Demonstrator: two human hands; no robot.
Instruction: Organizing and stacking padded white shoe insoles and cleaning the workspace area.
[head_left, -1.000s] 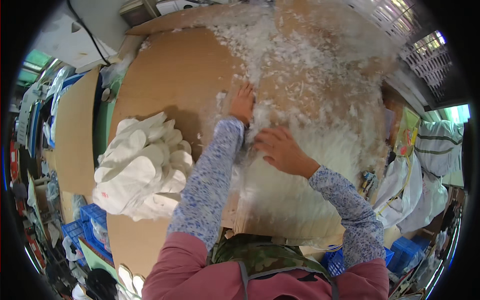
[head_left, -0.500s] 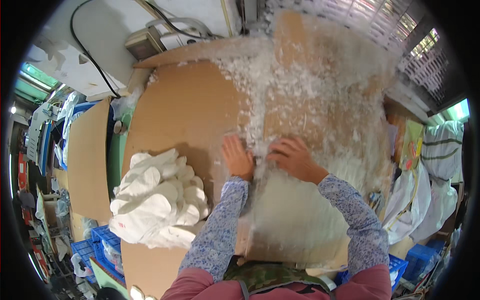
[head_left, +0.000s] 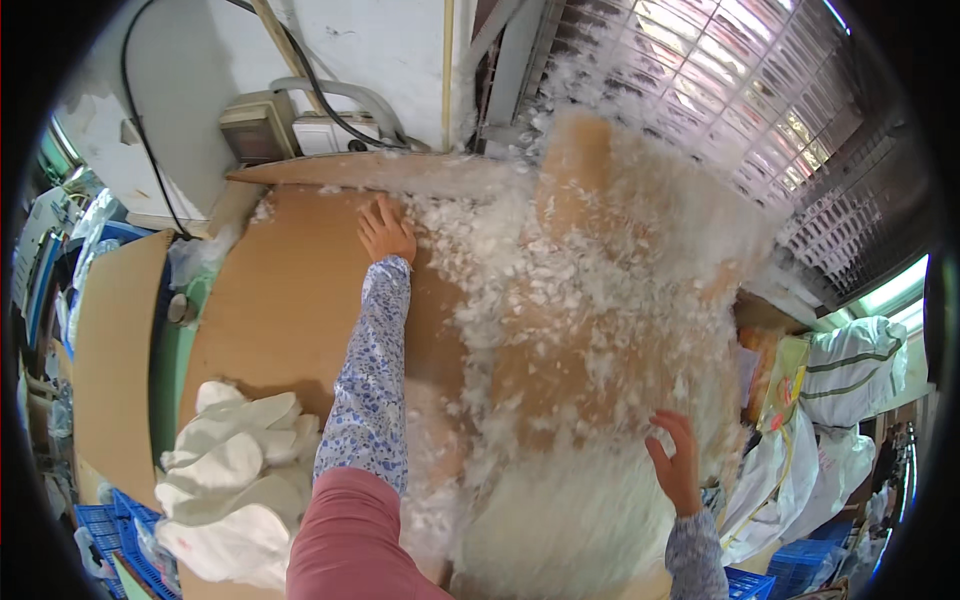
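Observation:
My left hand [head_left: 386, 230] is stretched far forward and rests flat on the brown cardboard sheet [head_left: 290, 270], at the edge of a spread of white fluffy fibre scraps [head_left: 540, 260]. Nothing shows in its grasp. At the near right, my right hand [head_left: 677, 460] hovers over the scraps with thumb and fingers apart, holding nothing. Below and left of my left arm lies a heap of white, rounded, soft pieces [head_left: 235, 480], overlapping one another; their exact kind is not clear. A whitish, blurred patch of material [head_left: 560, 520] covers the near middle of the surface.
A metal grille [head_left: 730, 90] stands behind, with fluff clinging to it. A box-shaped electrical fitting [head_left: 258, 128] with black cable sits on the wall. White sacks [head_left: 850, 360] hang at the right. Another cardboard panel [head_left: 115, 360] and blue crates [head_left: 125, 540] are at the left.
My left hand has moved forward and left across the cardboard. My right hand has drawn back and to the right. The whole view has shifted, and the loose scraps lie differently.

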